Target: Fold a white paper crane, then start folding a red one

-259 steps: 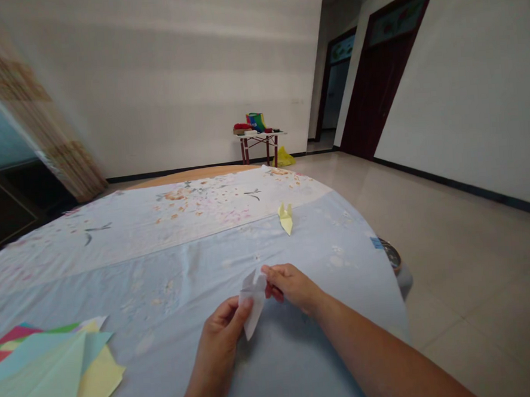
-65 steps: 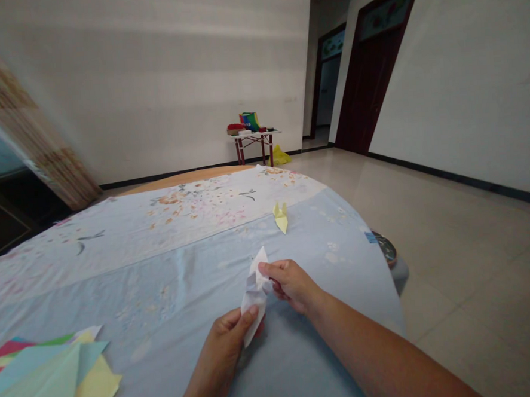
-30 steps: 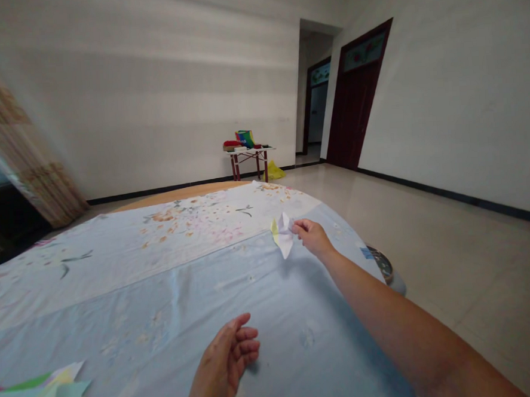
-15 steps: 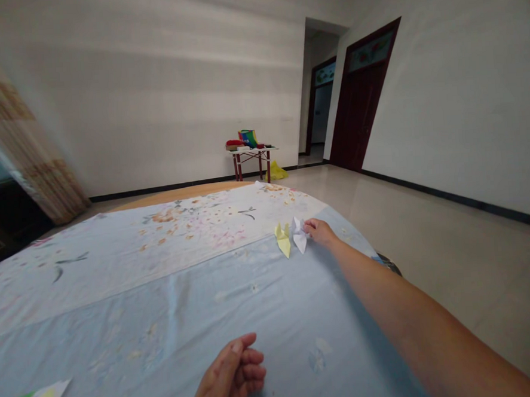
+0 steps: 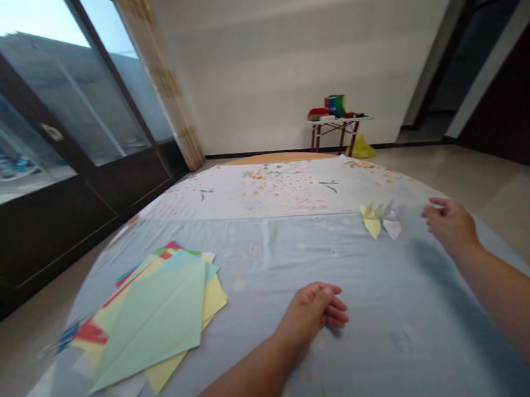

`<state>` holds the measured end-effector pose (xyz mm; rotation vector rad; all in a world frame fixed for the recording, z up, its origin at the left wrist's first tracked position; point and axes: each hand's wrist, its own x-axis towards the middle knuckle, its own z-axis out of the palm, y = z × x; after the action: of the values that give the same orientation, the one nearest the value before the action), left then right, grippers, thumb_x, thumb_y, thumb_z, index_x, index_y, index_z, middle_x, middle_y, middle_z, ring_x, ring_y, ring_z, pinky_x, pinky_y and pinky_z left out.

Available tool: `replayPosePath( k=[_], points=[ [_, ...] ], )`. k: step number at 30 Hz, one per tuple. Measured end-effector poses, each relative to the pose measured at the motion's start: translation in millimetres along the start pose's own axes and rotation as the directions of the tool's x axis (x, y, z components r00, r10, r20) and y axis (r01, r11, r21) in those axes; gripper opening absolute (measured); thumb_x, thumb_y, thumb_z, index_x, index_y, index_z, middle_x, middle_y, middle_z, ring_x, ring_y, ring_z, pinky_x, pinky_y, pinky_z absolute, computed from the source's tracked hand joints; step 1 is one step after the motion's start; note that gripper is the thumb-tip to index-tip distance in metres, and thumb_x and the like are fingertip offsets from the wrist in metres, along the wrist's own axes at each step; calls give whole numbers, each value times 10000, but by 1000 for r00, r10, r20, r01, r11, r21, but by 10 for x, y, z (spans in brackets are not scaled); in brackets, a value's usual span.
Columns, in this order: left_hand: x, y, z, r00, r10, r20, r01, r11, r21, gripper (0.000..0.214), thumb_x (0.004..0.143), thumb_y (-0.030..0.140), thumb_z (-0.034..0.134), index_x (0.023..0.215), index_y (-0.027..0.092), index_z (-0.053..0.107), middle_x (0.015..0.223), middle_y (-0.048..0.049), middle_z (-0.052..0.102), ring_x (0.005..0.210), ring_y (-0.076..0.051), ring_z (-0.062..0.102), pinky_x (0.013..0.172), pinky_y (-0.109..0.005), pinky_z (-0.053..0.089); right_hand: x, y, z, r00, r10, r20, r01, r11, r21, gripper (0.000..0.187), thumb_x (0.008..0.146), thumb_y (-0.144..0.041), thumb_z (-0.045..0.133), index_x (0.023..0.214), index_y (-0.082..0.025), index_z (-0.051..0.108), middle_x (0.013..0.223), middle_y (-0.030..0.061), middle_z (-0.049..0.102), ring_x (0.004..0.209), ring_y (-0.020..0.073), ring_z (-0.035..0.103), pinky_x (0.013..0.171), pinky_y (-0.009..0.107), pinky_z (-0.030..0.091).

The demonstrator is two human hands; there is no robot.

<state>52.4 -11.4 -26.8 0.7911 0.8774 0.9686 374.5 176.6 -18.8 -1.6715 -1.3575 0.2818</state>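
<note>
Two small folded paper figures stand side by side toward the right of the table: a yellow folded paper figure (image 5: 372, 221) and a white folded paper figure (image 5: 391, 222). To the right of the white one, my right hand (image 5: 453, 224) is raised above the cloth, fingers loosely bent and holding nothing. My left hand (image 5: 315, 308) rests nearer to me on the blue part of the cloth, empty, with its fingers half curled and apart. Left of it lies a loose stack of coloured paper sheets (image 5: 164, 306), pale green on top.
A floral tablecloth (image 5: 264, 192) covers the round table. Beyond it stands a small side table (image 5: 341, 120) with a colourful bag (image 5: 336, 105), a yellow plastic bag (image 5: 361, 147) beside it on the floor. Dark-framed glass doors (image 5: 110, 163) are at the left.
My right hand has let go of the white figure and drawn away to the right. The view has swung left, showing the whole paper stack. My left hand remains on the cloth.
</note>
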Motion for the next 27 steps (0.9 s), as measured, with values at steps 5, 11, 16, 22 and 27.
replayPosePath(
  k=[5,11,16,22,27],
  points=[
    [21,-74,48,999,40,-14,-38,991,125,388,716,475,530,878,125,573,704,-26,583,565,-103,562,580,-263,441,-631,-586,234,976,-6,216,-38,979,198,391,750,-438,497,1016,-170,596,714,76,618,524,147,507,486,284,420],
    [-183,64,100,993,112,26,-113,905,411,246,696,330,590,858,159,660,688,-4,620,597,-109,535,612,-257,422,-1496,-1069,589,764,-163,624,5,969,247,372,742,-439,492,963,-166,614,738,40,629,573,140,552,482,241,436],
    [-487,582,45,960,264,92,-214,483,849,270,760,367,548,941,219,684,790,-15,682,695,-153,585,704,-282,446,-1754,-1045,722,711,-197,675,63,974,218,368,735,-448,491,925,-170,638,741,34,657,635,163,597,586,258,462],
    [-681,1109,-891,854,431,-293,133,363,922,278,850,337,506,1070,175,558,1112,-55,570,946,-203,568,802,-388,480,-1784,-1004,741,736,-131,664,-3,980,197,423,736,-466,460,965,-158,636,729,43,655,612,169,590,540,256,442],
    [-1189,1459,-1954,592,511,-623,561,294,774,332,838,339,525,1112,151,529,1126,-54,554,958,-231,564,790,-410,488,-1812,-1016,743,752,-214,623,82,969,234,384,721,-449,477,910,-168,659,721,39,664,643,182,590,619,273,442]
  ],
)
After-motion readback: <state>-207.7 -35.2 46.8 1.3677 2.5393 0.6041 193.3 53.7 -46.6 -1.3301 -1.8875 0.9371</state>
